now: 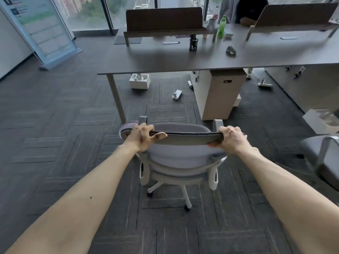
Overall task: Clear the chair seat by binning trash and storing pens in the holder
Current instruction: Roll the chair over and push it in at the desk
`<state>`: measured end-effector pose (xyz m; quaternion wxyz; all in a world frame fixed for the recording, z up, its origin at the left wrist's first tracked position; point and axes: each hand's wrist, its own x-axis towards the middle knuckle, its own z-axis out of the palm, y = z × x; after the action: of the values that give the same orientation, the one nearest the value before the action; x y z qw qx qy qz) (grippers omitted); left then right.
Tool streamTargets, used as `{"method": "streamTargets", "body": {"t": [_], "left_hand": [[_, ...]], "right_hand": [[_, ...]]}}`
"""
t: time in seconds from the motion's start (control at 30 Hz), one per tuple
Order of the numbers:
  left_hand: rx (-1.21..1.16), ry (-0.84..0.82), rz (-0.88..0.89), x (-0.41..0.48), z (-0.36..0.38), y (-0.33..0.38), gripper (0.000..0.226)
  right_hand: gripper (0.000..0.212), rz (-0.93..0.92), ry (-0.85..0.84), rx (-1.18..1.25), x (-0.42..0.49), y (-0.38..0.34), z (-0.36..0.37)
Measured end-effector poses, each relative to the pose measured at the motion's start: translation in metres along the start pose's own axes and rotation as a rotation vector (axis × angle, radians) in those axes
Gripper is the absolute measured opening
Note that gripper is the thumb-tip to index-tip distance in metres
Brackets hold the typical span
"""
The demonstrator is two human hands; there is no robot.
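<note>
- The left hand (142, 137) curls over the top edge of the grey chair (185, 139), fingers over the front and thumb on the near side.
- The right hand (232, 139) grips the same top edge at its other end, fingers wrapped tight.
- The backrest hides most of the seat; only a strip shows beyond it.
- The black mesh pen holder (193, 44) stands on the desk (165, 59), well beyond the chair, with pens in it.
- A desk leg (116, 96) and a drawer cabinet (220, 92) flank the gap ahead of the chair.
- A white box (139, 81) lies on the carpet under the desk.
- A green bottle (221, 27) stands further back; a second chair (322, 158) sits to the right.
</note>
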<state>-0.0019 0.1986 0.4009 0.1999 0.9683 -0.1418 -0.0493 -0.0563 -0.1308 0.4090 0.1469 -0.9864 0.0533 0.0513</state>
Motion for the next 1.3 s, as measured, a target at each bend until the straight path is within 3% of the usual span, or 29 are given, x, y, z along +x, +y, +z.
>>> {"method": "streamTargets", "body": {"t": [0.1,0.37,1.0,1.3], "left_hand": [[0.001,0.005,0.003,0.039,0.002,-0.002,0.083],[0.007,0.015,-0.009,0.17,0.002,-0.005,0.055],[-0.041,0.091,-0.049,0.432,-0.021,-0.026,0.081],[-0.039,0.1,-0.069,0.573,-0.049,-0.076,0.076]], "right_hand": [[0.052,0.003,0.008,0.006,0.039,0.005,-0.007],[0.055,-0.036,0.027,-0.016,0.177,0.029,-0.026],[0.055,-0.118,-0.018,0.041,0.466,0.047,-0.065],[0.054,-0.115,-0.017,0.047,0.616,0.016,-0.071]]}}
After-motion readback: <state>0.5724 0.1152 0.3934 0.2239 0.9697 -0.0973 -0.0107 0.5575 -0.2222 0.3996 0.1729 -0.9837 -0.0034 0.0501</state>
